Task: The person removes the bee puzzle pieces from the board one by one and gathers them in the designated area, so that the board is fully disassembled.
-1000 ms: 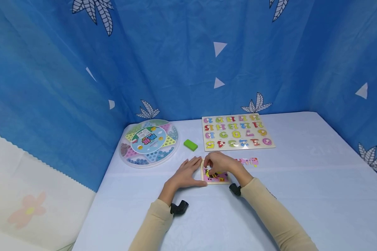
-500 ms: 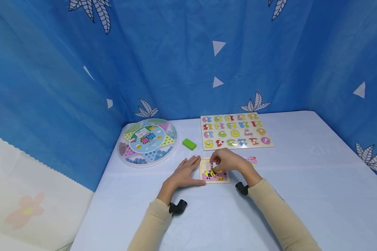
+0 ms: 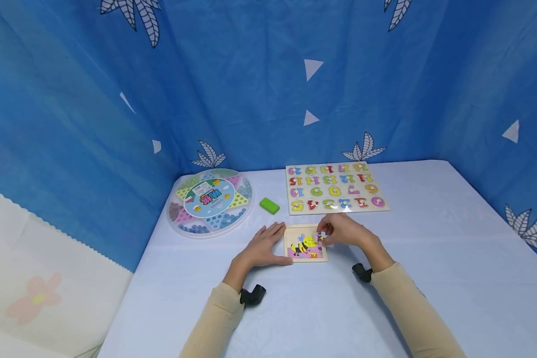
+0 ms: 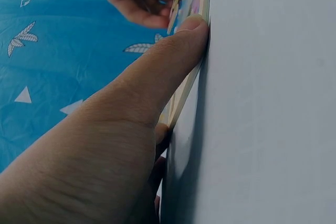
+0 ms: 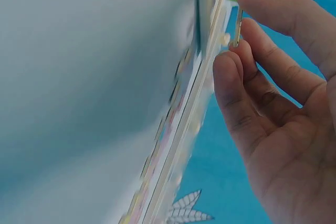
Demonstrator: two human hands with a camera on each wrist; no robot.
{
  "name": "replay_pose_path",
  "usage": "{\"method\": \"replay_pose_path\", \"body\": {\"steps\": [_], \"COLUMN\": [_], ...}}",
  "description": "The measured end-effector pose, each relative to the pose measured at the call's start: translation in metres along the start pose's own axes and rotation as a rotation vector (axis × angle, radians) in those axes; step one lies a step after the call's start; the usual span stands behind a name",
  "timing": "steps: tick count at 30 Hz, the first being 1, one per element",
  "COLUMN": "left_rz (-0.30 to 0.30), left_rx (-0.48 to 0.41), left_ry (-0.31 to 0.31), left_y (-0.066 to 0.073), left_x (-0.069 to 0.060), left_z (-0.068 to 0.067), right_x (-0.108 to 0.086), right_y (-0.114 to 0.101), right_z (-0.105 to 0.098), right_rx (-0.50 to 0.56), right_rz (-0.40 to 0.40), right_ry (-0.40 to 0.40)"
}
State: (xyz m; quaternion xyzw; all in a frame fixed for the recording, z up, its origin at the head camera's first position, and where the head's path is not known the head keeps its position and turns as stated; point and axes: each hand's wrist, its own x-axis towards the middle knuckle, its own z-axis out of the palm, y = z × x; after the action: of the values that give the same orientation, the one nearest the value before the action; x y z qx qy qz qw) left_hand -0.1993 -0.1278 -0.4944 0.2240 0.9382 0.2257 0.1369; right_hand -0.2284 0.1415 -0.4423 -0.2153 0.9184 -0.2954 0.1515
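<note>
A small wooden jigsaw board [image 3: 305, 260] with a bee picture lies on the table. My left hand [image 3: 261, 248] rests at its left side, fingers stretched along the upper left corner and thumb [image 4: 184, 38] on the near edge. My right hand [image 3: 346, 231] pinches a jigsaw piece [image 3: 321, 236] between thumb and fingertips, over the board's right side. Edge-on, the thin piece [image 5: 239, 27] shows in the right wrist view, apart from the board. Part of the bee picture fills the board; its upper right is partly covered by the hand.
Behind stands a number puzzle board [image 3: 340, 211]. A green block [image 3: 269, 206] lies left of it, beside a round game case [image 3: 210, 231] with beads. Loose jigsaw pieces [image 5: 152, 158] lie right of the bee board, hidden by my right hand in the head view.
My right hand has moved to the right across the bee board with the jigsaw piece, from its left part to its right edge. The left hand has stayed at the board's left side.
</note>
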Motion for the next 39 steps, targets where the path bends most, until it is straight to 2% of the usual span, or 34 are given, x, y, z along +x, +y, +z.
{"method": "replay_pose_path", "body": {"steps": [8, 14, 39], "left_rz": [0.005, 0.0, 0.011], "left_rx": [-0.008, -0.017, -0.005], "left_ry": [-0.001, -0.003, -0.006], "left_y": [-0.001, -0.001, 0.0], "left_x": [-0.001, -0.002, -0.001], "left_z": [0.0, 0.0, -0.001], "right_x": [-0.012, -0.017, -0.018], "right_y": [0.018, 0.024, 0.03], "right_z": [-0.007, -0.007, -0.005], "right_rx": [-0.02, -0.009, -0.011], "right_rz": [0.004, 0.026, 0.099], "right_ry": [0.021, 0.006, -0.029]}}
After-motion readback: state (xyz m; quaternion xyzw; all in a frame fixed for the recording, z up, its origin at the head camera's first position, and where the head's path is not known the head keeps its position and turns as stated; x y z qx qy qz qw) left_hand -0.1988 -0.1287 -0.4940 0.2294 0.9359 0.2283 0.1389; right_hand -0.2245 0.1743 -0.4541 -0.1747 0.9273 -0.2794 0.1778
